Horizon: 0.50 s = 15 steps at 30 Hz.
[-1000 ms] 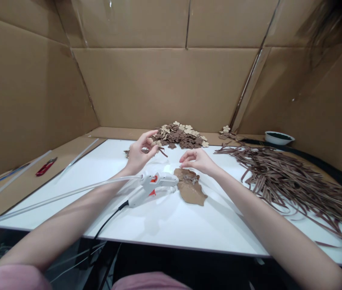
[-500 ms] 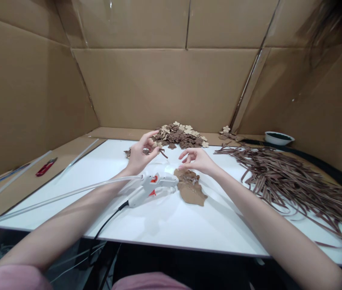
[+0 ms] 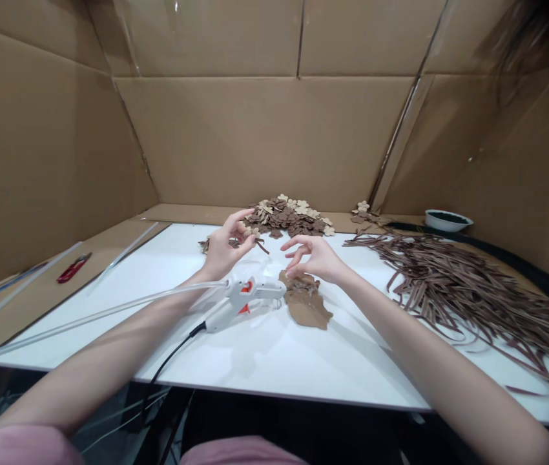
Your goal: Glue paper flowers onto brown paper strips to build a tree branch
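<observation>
My left hand pinches a small pale flower cutout and a dark brown strip, whose end sticks out to the right past the thumb. My right hand hovers just to the right with its fingers apart, and nothing shows between them. Below it lies a torn brown piece of cardboard with glossy glue on its upper part. Between my forearms a white hot glue gun with an orange trigger rests on the white board, its nozzle at the cardboard's left edge.
Behind my hands is a heap of brown and cream flower cutouts. Many brown strips cover the right side, near a white bowl with dark green contents. A red utility knife and clear glue sticks lie at left. Cardboard walls enclose the table.
My right hand's fingers have spread further apart and shifted slightly left. My left hand keeps its pinch with almost no movement. The glue gun stays in place.
</observation>
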Tool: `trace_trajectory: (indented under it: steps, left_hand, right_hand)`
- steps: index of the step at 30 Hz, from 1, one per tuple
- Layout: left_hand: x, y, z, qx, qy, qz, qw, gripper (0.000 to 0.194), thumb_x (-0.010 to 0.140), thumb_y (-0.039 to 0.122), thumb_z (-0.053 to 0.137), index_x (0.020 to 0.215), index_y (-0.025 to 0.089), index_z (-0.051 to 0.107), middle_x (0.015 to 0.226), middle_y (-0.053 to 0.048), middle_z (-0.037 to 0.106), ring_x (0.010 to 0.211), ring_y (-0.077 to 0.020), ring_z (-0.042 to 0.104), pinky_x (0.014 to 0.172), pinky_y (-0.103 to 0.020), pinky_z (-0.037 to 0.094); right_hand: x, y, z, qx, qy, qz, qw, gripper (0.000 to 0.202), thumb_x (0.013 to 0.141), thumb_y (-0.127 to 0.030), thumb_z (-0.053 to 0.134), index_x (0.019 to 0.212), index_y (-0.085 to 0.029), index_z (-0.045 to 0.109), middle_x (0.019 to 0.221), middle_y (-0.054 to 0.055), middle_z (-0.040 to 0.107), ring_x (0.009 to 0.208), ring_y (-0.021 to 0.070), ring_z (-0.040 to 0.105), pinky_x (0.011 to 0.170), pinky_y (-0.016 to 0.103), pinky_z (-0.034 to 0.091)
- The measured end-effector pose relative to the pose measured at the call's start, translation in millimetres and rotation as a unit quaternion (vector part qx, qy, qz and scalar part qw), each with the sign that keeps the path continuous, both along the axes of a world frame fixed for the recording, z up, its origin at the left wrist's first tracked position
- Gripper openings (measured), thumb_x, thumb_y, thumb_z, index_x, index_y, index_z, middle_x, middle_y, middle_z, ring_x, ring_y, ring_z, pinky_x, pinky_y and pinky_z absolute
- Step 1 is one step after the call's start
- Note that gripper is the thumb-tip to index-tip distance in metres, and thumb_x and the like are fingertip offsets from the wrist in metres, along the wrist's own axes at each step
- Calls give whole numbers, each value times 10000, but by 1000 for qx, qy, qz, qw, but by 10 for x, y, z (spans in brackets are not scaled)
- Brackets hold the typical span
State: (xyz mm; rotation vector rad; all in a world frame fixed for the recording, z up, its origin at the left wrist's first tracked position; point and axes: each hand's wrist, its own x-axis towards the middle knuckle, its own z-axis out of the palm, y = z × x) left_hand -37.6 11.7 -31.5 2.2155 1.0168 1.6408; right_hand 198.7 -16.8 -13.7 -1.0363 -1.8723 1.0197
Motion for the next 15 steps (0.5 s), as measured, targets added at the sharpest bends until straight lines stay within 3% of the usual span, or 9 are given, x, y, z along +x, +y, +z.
trace_trajectory:
  steps: [4,8,11,15]
  left_hand:
    - [-5,16,-13,5,4,0,1000,536,816,237,647,1337,231,518,768,33,584,676,-91,566,696,-208,506]
    - [-11,22,-15,10,4,0,1000,535,816,230,649,1334,229,515,765,37,584,662,-84,566,684,-201,508]
    - [-10,21,-14,11,5,-1,1000,541,816,222,648,1339,230,512,767,37,585,662,-83,565,695,-206,512]
    - [-1,22,-15,12,14,-2,1000,538,819,218,645,1341,239,516,776,33,586,670,-84,566,703,-211,512]
  right_hand:
    - [-11,-8,9,-5,-11,18,1000,376,602,-169,758,969,-157,679,707,37,750,832,250,735,875,378,516]
    - [22,15,-20,-21,3,17,1000,351,729,-287,715,1047,-147,669,840,101,772,854,243,728,730,309,521]
    - [62,33,-36,-37,31,1,999,384,746,-360,736,1061,-153,663,848,101,774,798,220,722,698,287,507]
    - [107,73,-38,-74,84,-15,994,389,720,-397,785,1003,-160,664,811,92,772,821,210,721,768,300,513]
